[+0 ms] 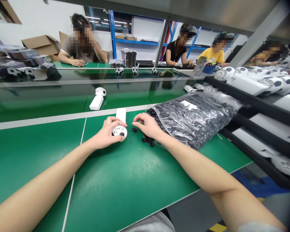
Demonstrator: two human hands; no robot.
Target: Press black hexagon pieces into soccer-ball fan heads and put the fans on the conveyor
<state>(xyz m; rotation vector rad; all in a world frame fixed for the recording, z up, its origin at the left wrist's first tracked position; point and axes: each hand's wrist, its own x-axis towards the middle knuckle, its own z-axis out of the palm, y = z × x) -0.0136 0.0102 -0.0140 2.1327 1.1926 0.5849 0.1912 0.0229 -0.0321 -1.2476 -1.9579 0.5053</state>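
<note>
Now, working over a green worktable, with a glossy green belt beyond it. At right, black trays stacked with white parts: plenty left, judging by a bare lattice ball low down. Next, a clear plastic bag packed with black pieces, so ample stock, by the look of it. Out on the belt, one football-headed unit, black patches in, apparently done.

And just short of the belt, holding a white football-topped piece in the left hand, ball between thumb and fingers, handle pointing away; seemingly part-finished, some patches black, several gaps open. Close by, right hand narrowed to a near-pinch, over a loose black piece. Cannot tell whether gripping anything.
</note>
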